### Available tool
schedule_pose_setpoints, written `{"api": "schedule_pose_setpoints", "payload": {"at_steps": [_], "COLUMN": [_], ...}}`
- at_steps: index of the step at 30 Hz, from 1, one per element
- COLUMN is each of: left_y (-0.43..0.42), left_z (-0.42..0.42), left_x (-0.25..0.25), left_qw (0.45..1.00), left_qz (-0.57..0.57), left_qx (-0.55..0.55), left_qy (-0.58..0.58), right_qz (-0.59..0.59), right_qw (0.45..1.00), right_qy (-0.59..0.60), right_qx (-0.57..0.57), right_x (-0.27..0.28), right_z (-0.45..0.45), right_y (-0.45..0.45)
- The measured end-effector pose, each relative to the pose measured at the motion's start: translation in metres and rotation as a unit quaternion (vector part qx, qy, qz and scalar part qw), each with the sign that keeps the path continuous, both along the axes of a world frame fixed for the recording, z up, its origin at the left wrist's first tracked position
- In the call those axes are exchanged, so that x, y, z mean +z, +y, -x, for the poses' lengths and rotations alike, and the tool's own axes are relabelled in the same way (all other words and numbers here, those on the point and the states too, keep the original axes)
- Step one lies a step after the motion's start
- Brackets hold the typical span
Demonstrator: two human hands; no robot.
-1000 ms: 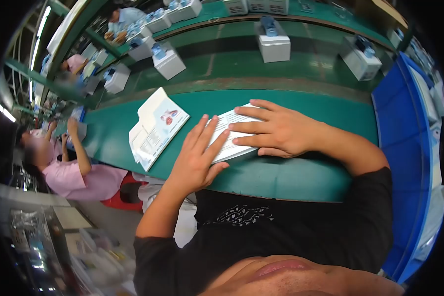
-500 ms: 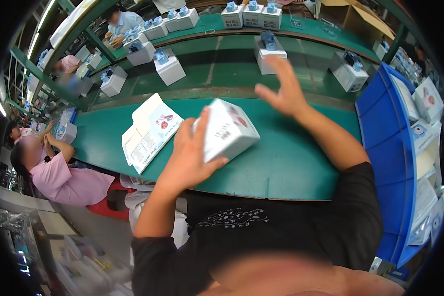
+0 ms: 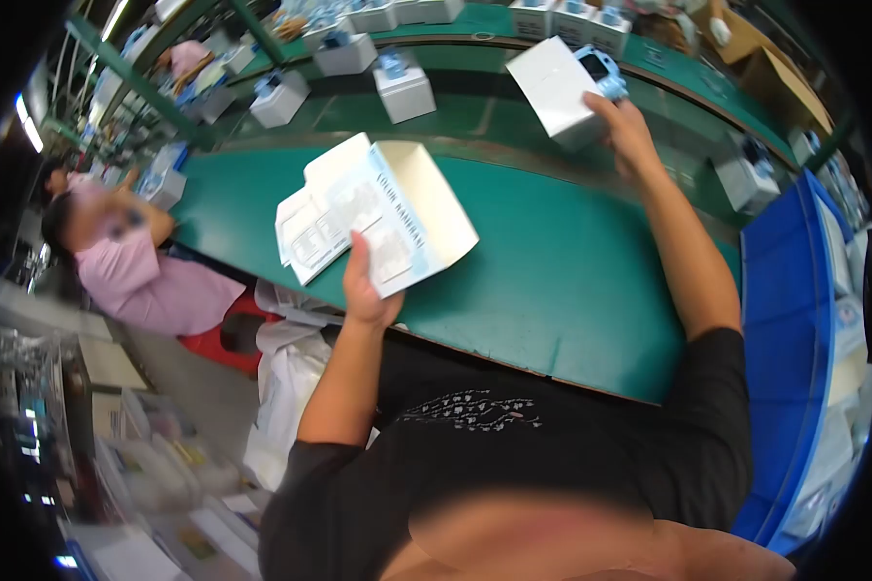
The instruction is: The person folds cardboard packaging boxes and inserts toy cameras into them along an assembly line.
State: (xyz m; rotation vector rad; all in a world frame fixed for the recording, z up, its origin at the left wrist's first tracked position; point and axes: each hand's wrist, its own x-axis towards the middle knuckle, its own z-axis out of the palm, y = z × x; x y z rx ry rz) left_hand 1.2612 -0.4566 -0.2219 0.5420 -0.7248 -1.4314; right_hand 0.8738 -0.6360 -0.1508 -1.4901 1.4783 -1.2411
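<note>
My left hand (image 3: 370, 295) grips a printed carton (image 3: 383, 218), thumb on the near face. The carton's cream inside shows through its open end, which faces right. Under and left of it, flat folded cartons (image 3: 305, 237) lie on the green table. Out over the conveyor, my right hand (image 3: 626, 136) is closed on a white box (image 3: 555, 89), which is tilted. A light-blue camera (image 3: 603, 74) sits at the box's right side, against my fingers; whether my fingers also press on it is unclear.
White boxes with blue cameras (image 3: 404, 92) stand along the green conveyor (image 3: 475, 116). At the right is a blue bin (image 3: 790, 358) with packed boxes. A person in pink (image 3: 155, 281) sits at the left. An open brown carton (image 3: 785, 92) stands at the back right.
My right hand, empty before, has taken a white box with its camera off the conveyor. My left hand has turned the carton so that its open end shows and shifted it left.
</note>
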Motion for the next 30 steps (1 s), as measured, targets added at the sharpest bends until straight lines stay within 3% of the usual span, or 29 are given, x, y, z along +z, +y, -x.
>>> {"api": "schedule_pose_setpoints", "payload": {"at_steps": [2,4,5,7,13,18,22,30], "left_y": [-0.016,-0.023,-0.027,-0.03,-0.032,-0.036,-0.046,-0.047], "left_z": [0.022,0.037,0.042,0.049,0.051,0.066,0.069,0.044], "left_x": [0.003,0.01,0.014,0.018,0.008,0.016,0.022,0.028], "left_qw": [0.999,0.999,0.998,0.995,0.995,0.997,0.999,0.997], "left_qz": [0.023,0.04,0.06,0.092,0.088,0.038,0.048,0.049], "left_qx": [0.026,0.015,0.003,-0.022,-0.029,0.008,-0.015,-0.036], "left_qy": [0.029,0.025,0.022,0.012,-0.025,-0.069,0.008,-0.054], "right_qz": [-0.008,0.069,0.071,0.129,0.093,0.172,0.133,0.056], "right_qw": [0.947,0.919,0.918,0.946,0.938,0.954,0.952,0.949], "right_qy": [-0.302,-0.35,-0.353,-0.222,-0.262,-0.173,-0.19,-0.189], "right_qx": [0.112,0.167,0.167,0.196,0.205,0.175,0.198,0.244], "right_x": [0.0,0.002,0.003,0.003,-0.006,-0.014,-0.012,0.01], "right_z": [-0.042,-0.079,-0.083,-0.085,-0.084,-0.094,-0.096,-0.089], "right_y": [0.051,0.099,0.112,0.128,0.123,0.119,0.116,0.11]}}
